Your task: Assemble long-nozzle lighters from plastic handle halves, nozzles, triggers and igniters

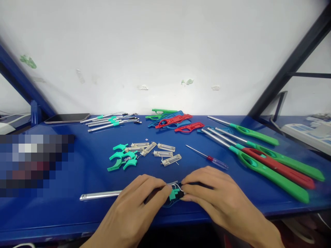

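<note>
My left hand [141, 203] and my right hand [216, 193] meet at the front edge of the blue table [77, 165]. Both are closed on a partly built lighter [174, 193]: a teal piece with black parts and thin wires between the fingertips. Its silver metal tube [100, 195] sticks out to the left from under my left hand. Just beyond the hands lie several teal clips [121, 157] and several small clear-and-metal parts [162, 153]. A small red-handled screwdriver [208, 157] lies just beyond my right hand.
Several finished long lighters, green and red [269, 162], lie at the right. Empty red, blue and green handle shells [176, 120] sit at the back centre, tube assemblies [111, 122] and a phone [67, 118] at the back left. A blurred patch [36, 165] covers the left.
</note>
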Demonstrator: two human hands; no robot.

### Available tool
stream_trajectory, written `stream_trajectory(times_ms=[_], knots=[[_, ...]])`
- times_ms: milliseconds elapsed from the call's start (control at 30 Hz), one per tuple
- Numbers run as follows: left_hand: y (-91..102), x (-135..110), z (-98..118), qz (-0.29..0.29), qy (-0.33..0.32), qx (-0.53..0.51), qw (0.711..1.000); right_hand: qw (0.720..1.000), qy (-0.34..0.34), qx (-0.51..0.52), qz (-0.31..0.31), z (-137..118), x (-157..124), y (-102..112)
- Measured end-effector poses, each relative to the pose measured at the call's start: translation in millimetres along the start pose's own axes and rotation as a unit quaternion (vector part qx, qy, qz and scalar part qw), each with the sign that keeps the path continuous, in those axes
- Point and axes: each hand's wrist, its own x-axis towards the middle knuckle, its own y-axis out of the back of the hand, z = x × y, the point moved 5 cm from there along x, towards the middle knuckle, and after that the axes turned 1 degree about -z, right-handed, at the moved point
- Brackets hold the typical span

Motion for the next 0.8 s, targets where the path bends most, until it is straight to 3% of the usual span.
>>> stream_trajectory(times_ms=[133,400,600,800], knots=[[-4.8,-2,0,-0.018,-0.011,-0.004,1.0,1.0,0.006,0.003,0.008,0,1,1],[-0.9,3,9,0.027,-0.046,0.016,0.998,0.999,0.029,-0.016,0.038,-5,3,4],[-6.5,-4,2,0.01,-0.021,0.024,0.999,0.997,0.053,-0.035,0.048,-10,4,4],[-6.7,-4,-7,-0.019,0.014,-0.06,0.998,0.998,0.036,-0.023,0.041,-7,0,2]])
